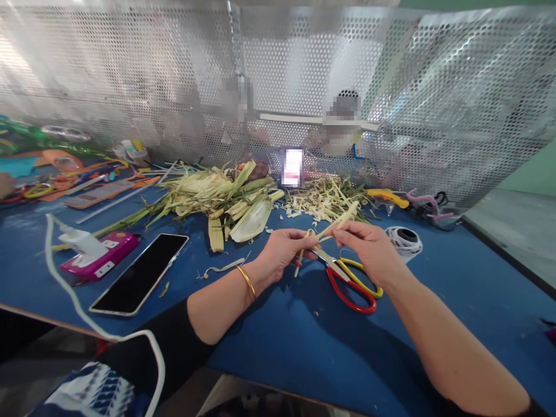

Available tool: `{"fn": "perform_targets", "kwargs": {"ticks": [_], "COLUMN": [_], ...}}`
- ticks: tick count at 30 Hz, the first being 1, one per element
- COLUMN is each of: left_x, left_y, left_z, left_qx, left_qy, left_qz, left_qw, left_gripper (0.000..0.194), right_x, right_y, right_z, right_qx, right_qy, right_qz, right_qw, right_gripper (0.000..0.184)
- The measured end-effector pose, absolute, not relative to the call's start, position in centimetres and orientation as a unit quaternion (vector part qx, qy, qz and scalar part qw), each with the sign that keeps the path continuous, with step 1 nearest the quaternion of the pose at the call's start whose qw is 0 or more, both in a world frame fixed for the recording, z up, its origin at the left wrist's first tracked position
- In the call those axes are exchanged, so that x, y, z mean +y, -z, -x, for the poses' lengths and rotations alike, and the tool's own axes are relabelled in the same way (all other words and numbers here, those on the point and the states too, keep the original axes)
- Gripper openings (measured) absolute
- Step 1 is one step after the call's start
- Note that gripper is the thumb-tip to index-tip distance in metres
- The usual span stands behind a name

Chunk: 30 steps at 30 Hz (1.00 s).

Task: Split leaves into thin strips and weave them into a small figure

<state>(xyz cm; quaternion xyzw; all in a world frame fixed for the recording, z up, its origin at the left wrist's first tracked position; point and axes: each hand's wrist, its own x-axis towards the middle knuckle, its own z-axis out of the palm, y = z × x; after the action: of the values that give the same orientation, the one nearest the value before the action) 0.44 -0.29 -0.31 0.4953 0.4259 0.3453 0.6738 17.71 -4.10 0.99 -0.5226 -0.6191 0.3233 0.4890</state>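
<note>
Pale plant strips (pixel 324 233) run between my two hands above the blue table. My left hand (pixel 284 250) pinches them, with short ends hanging below its fingers. My right hand (pixel 358 238) is closed on the same strips from the other side, and one wider piece sticks up past its fingertips. Scissors (pixel 354 285) with one red and one yellow handle lie just under my hands. Part of their blades is hidden behind my left fingers. A spool of white thread (pixel 403 241) stands to the right of my right hand.
Behind my hands lie a heap of husks and leaves (pixel 208 194) and a pile of trimmings (pixel 328 197). At left are a black phone (pixel 141 275), a magenta power strip (pixel 99 258) and a white cable (pixel 93 321). A perforated metal screen (pixel 295 69) closes the back.
</note>
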Motion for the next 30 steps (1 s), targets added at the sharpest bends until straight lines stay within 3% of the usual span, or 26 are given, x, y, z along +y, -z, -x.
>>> {"fn": "perform_targets", "kwargs": {"ticks": [4,10,14,30], "left_x": [-0.3,-0.4,-0.7,-1.0], "left_y": [0.4,0.4,0.5,1.0], "left_z": [-0.5,-0.6,-0.8,-1.2], "left_qx": [0.417,0.44,0.443,0.452], "left_qy": [-0.349,-0.363,-0.366,-0.375], "left_qz": [-0.519,-0.534,-0.539,-0.554], "left_qw": [0.659,0.624,0.615,0.59], "left_gripper": [0.007,0.005,0.008,0.009], "right_x": [-4.0,-4.8,-4.7,-5.0], "right_y": [-0.5,-1.9,-1.7,-1.2], "right_z": [-17.1,-16.8,-17.0,-16.2], "right_qx": [-0.602,-0.706,-0.705,-0.595], "right_qy": [-0.322,-0.272,-0.307,-0.41], "right_qz": [0.508,0.55,0.562,0.6], "right_qw": [0.525,0.352,0.303,0.344], "right_gripper": [0.026,0.028,0.025,0.022]}}
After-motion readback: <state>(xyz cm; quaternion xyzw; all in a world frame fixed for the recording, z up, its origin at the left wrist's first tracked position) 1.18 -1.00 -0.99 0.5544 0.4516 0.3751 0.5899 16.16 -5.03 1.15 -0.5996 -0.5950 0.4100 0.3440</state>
